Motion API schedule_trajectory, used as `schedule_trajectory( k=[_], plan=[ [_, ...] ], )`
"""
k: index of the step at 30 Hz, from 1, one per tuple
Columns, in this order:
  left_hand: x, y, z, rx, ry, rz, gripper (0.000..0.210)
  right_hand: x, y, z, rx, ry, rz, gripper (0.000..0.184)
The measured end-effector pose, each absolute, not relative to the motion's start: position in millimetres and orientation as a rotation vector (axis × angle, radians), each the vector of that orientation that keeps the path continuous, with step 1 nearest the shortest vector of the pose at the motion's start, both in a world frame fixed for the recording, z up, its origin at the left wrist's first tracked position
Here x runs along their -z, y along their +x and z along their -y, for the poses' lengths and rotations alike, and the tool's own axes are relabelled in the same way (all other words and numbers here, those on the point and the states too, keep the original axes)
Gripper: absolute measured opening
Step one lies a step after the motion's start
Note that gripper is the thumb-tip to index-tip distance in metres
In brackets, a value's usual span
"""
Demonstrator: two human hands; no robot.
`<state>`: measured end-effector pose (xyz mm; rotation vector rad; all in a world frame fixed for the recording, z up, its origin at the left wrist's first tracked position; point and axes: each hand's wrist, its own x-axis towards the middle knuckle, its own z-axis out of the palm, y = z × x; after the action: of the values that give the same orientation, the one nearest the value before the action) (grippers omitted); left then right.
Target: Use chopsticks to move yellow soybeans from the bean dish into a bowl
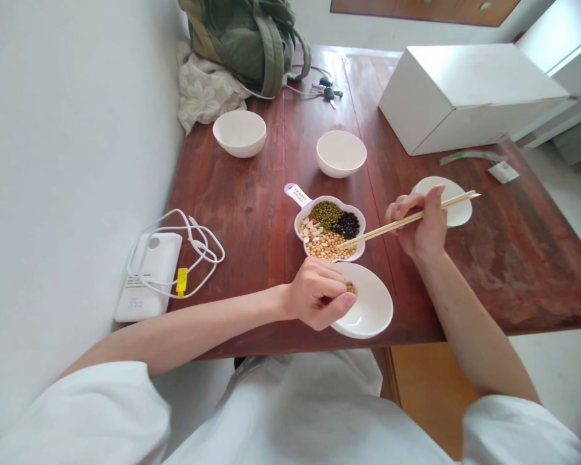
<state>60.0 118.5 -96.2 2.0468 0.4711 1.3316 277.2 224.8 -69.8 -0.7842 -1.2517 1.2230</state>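
My right hand point(423, 226) is closed around a pair of chopsticks point(397, 225). Their tips touch the soybeans point(329, 247) in a flower-shaped divided dish point(362, 248) with a purple rim. Its other compartments hold mung beans point(325, 214), black beans point(347, 225) and peanuts point(310, 230). Curled into a fist, my left hand point(322, 294) lies over the left rim of the near white bowl point(375, 303). Whatever its fingers grip is hidden. A few soybeans show in that bowl beside the left thumb.
White bowls stand at the back left point(239, 132), back middle point(341, 154) and behind my right hand point(458, 210). A white power bank point(150, 278) with a looped cable lies left. A green backpack point(244, 42), keys point(328, 92) and a large white box point(469, 97) are at the back.
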Motion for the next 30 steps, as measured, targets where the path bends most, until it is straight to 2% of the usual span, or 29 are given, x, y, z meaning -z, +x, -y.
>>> schedule_trajectory(
  k=[14,23,30],
  plan=[
    [102.4,59.3,-118.8,-1.424,2.266,-0.488,0.049,79.8,269.5,-222.7,-1.229,-0.812,1.204,0.071],
    [91.5,39.3,-121.5,-1.689,2.511,-0.478,0.063,86.7,269.0,-224.7,-1.322,-0.776,1.12,0.063],
    [87.7,25.0,-130.2,-1.549,2.673,-0.408,0.072,86.4,271.9,-227.3,-1.305,-0.738,1.121,0.061]
  ],
)
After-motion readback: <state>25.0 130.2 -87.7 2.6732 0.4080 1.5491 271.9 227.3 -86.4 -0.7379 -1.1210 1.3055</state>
